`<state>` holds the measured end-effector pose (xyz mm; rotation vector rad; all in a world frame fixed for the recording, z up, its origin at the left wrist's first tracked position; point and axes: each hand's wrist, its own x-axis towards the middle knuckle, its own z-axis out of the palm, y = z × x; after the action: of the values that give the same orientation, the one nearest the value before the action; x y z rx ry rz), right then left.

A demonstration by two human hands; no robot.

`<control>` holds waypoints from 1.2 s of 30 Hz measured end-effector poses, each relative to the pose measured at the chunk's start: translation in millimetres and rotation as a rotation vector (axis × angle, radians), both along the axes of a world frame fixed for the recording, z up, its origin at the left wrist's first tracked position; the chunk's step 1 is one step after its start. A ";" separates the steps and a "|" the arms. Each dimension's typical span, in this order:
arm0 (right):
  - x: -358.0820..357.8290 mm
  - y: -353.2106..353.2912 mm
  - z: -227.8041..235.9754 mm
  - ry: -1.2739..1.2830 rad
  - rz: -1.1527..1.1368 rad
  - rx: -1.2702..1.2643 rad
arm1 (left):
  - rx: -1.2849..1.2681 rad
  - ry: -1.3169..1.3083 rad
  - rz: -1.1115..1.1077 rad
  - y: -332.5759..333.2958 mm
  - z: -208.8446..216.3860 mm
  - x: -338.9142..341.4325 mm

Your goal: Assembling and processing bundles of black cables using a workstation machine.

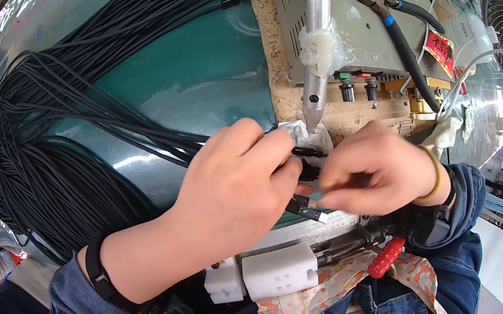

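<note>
My left hand point(236, 182) is closed around several black cables, which run in from the large bundle on the left. Below its fingers a black cable connector point(308, 209) with a pale metal tip sticks out, pointing down and right. Just right of it is my right hand point(380, 170), its fingers curled and smeared by motion. Whether it grips anything cannot be made out. Above the hands, the tip of a metal nozzle point(314, 99) points down at a crumpled white wad point(313, 135). Fingers hide part of the cables.
A thick bundle of black cables point(66, 178) covers the left of the green mat point(187, 75). Behind the nozzle stands a grey metal box point(350, 32) with pliers point(398, 31) on top. Nearer me are a white plastic block point(279, 271) and a red ribbed handle point(386, 258).
</note>
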<state>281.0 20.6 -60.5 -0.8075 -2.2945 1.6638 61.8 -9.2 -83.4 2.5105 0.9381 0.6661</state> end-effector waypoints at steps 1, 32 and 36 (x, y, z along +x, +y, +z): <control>-3.6 -3.2 -1.3 0.028 -0.013 -0.006 | -0.013 0.058 -0.005 -0.6 1.8 1.1; 1.6 -3.7 -15.7 -0.002 -0.315 0.080 | -0.170 -0.012 0.109 -3.7 13.7 -10.0; 0.3 -5.0 -21.5 0.023 -0.263 0.628 | -0.160 -0.019 0.108 -2.3 12.4 -10.0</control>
<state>281.3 15.6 -81.9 -0.8708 -2.3530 0.7644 51.8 -11.5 -71.0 2.3233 1.0821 0.6208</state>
